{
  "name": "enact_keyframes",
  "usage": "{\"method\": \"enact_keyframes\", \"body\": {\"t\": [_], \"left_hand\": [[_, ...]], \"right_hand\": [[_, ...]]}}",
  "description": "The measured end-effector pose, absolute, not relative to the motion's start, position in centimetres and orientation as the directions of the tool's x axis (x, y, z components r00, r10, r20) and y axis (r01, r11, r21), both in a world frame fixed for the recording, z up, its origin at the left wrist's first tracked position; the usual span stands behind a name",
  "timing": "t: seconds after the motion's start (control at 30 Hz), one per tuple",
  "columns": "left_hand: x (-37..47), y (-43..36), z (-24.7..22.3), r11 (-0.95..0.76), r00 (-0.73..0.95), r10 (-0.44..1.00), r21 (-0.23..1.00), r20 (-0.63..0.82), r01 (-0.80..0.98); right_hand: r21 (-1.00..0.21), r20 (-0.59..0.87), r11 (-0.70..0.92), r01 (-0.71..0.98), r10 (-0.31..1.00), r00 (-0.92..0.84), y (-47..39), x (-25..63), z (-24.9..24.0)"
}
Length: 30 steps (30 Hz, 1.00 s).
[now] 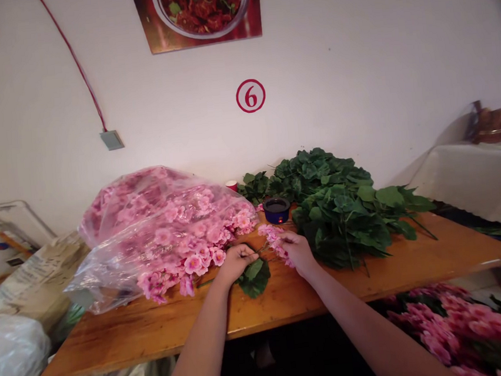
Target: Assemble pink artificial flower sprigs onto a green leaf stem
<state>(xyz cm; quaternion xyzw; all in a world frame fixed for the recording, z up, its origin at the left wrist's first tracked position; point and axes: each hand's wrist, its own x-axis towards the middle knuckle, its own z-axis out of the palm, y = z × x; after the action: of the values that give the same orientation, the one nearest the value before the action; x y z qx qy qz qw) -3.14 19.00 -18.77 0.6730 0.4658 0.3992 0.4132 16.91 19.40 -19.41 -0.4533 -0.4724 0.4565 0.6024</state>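
Both hands met at the middle of the wooden worktop (158,330), working on a single artificial sprig. The left hand (236,262) had its fingers curled shut around the thin green stem, with a broad green leaf (254,277) lying just under and beside it on the wood. The right hand (298,251) pinched the pink blossom sprig (273,237) at its flowered end, fingers closed on it, so the two pieces were being held together but did not look joined yet; the exact contact point was hidden by the fingers. Judged from the supplies, the work appeared far from over: the clear plastic bag of pink blossoms (157,226) to the left was still bulging full and spilling onto the wood, and the heap of green leaf stems (341,209) to the right stood high. A small dark pot (277,209) sat behind the hands, between the two piles. A mass of pink flowers (458,324) lay below the worktop's right edge, possibly finished pieces, though that could not be told.
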Motion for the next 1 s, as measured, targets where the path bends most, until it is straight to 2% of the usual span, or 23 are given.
{"method": "enact_keyframes", "body": {"t": [0.5, 1.0], "left_hand": [[-3.03, 19.02, -18.86, -0.226, 0.259, 0.953, 0.937, 0.157, 0.267], [-3.18, 19.22, -18.93, -0.213, 0.261, 0.956, 0.925, 0.131, 0.316]], "right_hand": [[-0.975, 0.115, 0.131, -0.177, 0.988, 0.100, 19.83, 16.85, -20.10], [-0.980, 0.079, 0.091, -0.174, 0.994, 0.079, 19.39, 16.85, -19.99]]}}
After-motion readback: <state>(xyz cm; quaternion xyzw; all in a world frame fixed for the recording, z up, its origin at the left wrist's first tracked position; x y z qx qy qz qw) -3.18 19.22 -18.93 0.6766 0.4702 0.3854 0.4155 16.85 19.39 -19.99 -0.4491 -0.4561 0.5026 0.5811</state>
